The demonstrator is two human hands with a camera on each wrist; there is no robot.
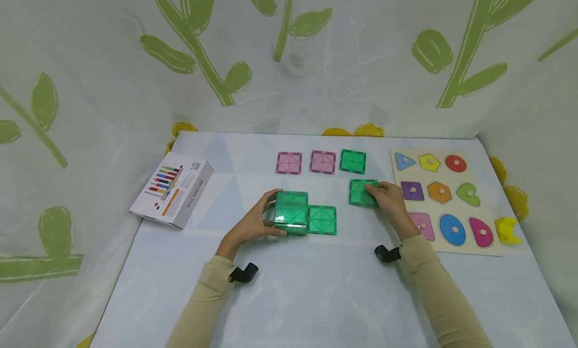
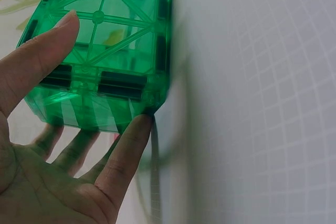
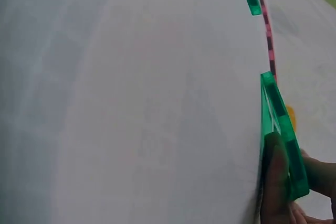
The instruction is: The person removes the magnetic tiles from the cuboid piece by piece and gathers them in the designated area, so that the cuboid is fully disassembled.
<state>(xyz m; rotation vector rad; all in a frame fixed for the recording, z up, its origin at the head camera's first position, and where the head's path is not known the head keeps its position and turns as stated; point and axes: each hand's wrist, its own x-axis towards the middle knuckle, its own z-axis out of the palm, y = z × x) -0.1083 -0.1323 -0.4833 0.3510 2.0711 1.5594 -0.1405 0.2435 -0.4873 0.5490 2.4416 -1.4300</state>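
Note:
My left hand (image 1: pixel 250 225) grips the left side of a translucent green box built of square magnetic tiles (image 1: pixel 291 207). In the left wrist view, the thumb lies along one face of the green box (image 2: pixel 118 40), with the fingers spread along another side. A flat green magnetic tile (image 1: pixel 322 220) adjoins the box's right side on the table. My right hand (image 1: pixel 392 201) pinches another green magnetic tile (image 1: pixel 358 193) by its right edge. This tile (image 3: pixel 294 150) looks tilted in the right wrist view, where it hides part of the fingers.
Behind the hands lie two pink tiles (image 1: pixel 289 163) and a green tile (image 1: pixel 353 161) in a row. A wooden shape puzzle board (image 1: pixel 433 175) is at right, beside a yellow piece (image 1: pixel 508 230). A white toy box (image 1: pixel 173 190) stands at the left edge.

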